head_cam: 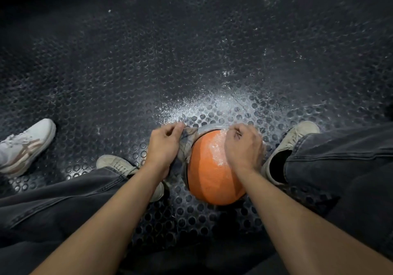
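dark studded rubber floor [148, 51] fills the head view, with a white powdery dusting [202, 106] just above centre. low centre, the orange rubber ball [212, 172], smeared white on top, sits on the floor between the person's grubby pale shoes [295, 138], likely so it can't roll. left hand [163, 145] pinches a crumpled grey cloth [187, 145] against the ball's left side, looks like wiping. right hand [244, 147] curls over the top right, steadying; whether it grips anything, can't tell. a white sneaker [27, 145] stands at the left edge, well apart, blocking nothing.
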